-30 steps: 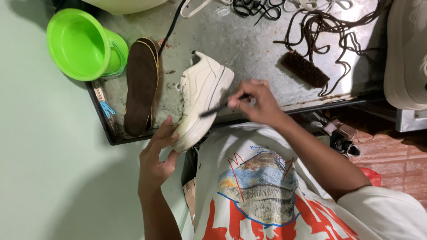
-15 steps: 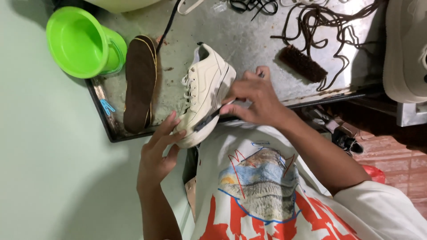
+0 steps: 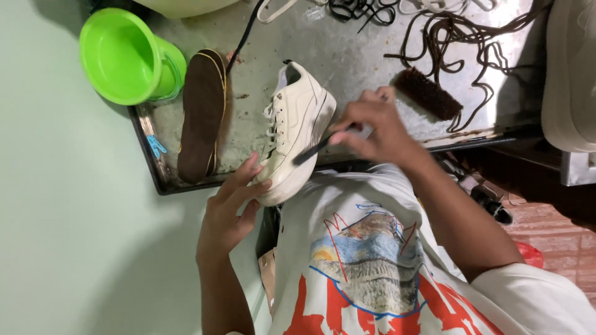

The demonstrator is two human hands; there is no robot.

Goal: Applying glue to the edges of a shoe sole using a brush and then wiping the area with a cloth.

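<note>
My left hand point(image 3: 230, 214) comes up from the lower middle of the frame, forearm nearly vertical, fingers spread loosely and curled up against the toe of the cream sneaker point(image 3: 295, 133). The fingertips press on the toe cap and the sole edge; it is a light steadying hold, not a full wrap. The sneaker lies on its side near the middle of the frame, toe hanging over the near edge of the metal counter point(image 3: 360, 56), heel pointing to the top of the frame, laces facing left.

My right hand point(image 3: 372, 127) reaches in from the lower right, elbow bent and forearm slanting up to the left. Its fingers are closed around the handle of a small dark brush point(image 3: 313, 149), whose tip meets the sneaker's sole side.

Left of the sneaker a brown insole point(image 3: 202, 115) lies flat on the counter, and beyond it, in the upper left, a green plastic dipper point(image 3: 127, 59) lies tipped on its side. A brown scrubbing brush point(image 3: 428, 93) rests just beyond my right hand, with dark laces point(image 3: 472, 37) tangled across the upper right. Another pale shoe point(image 3: 571, 74) sits at the right edge.
</note>
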